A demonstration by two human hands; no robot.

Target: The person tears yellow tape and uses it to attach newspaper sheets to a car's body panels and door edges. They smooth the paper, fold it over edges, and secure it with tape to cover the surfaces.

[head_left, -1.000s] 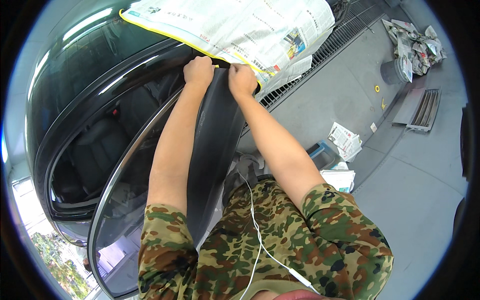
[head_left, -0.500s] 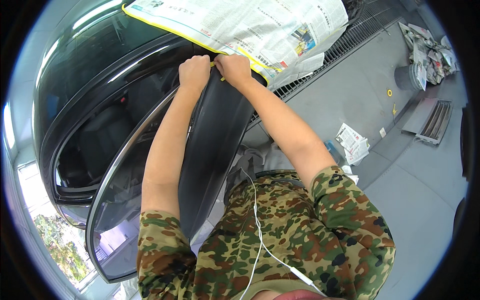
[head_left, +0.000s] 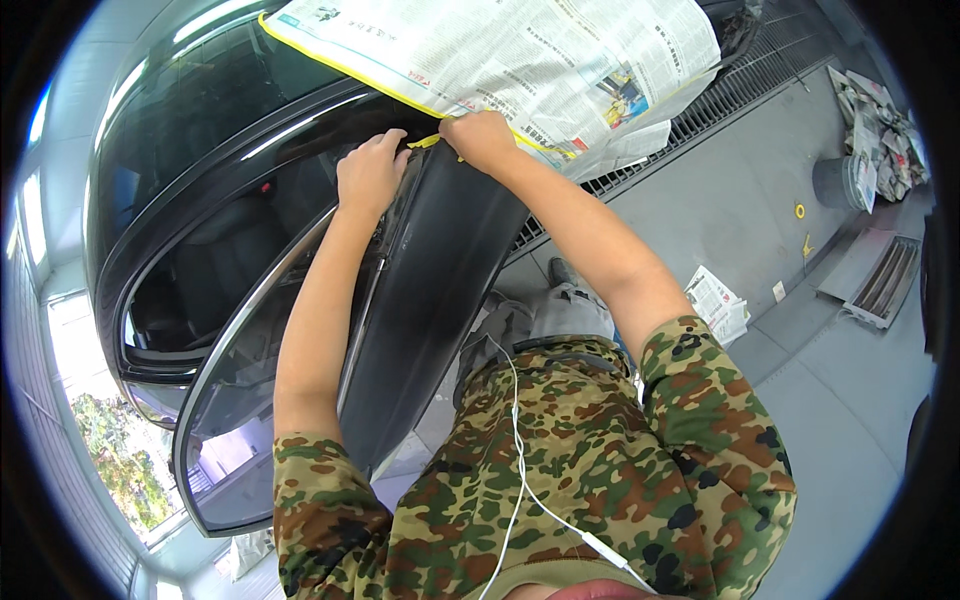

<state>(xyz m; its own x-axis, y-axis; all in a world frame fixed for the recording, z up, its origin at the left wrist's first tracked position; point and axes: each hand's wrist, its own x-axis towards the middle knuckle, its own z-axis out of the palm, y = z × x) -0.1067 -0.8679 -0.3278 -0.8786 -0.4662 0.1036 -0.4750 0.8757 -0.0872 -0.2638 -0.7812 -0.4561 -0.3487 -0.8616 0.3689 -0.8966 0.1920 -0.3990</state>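
Sheets of newspaper (head_left: 520,60), edged with yellow masking tape (head_left: 352,72), cover the front part of a dark car. Just below that taped edge my right hand (head_left: 482,142) is closed, its fingers pinching the tape where the paper meets the open black car door (head_left: 440,250). A short loose tape end (head_left: 425,142) sticks out to the left of those fingers. My left hand (head_left: 370,178) is over the door's window-side edge, thumb and forefinger apart near the tape end, holding nothing that shows. Its other fingers are partly hidden.
The door's framed window (head_left: 240,420) lies under my left forearm. A floor grating (head_left: 640,160) runs beside the car. At the right are a grey bucket (head_left: 838,183), crumpled newspaper (head_left: 885,130), a yellow tape roll (head_left: 799,211) and a metal vent panel (head_left: 880,280). Loose newspaper sheets (head_left: 718,305) lie nearer.
My left hand has moved away from my right, down and to the left, and its fingers have parted from the tape. My right hand stays at the taped edge. The whole view has shifted slightly.
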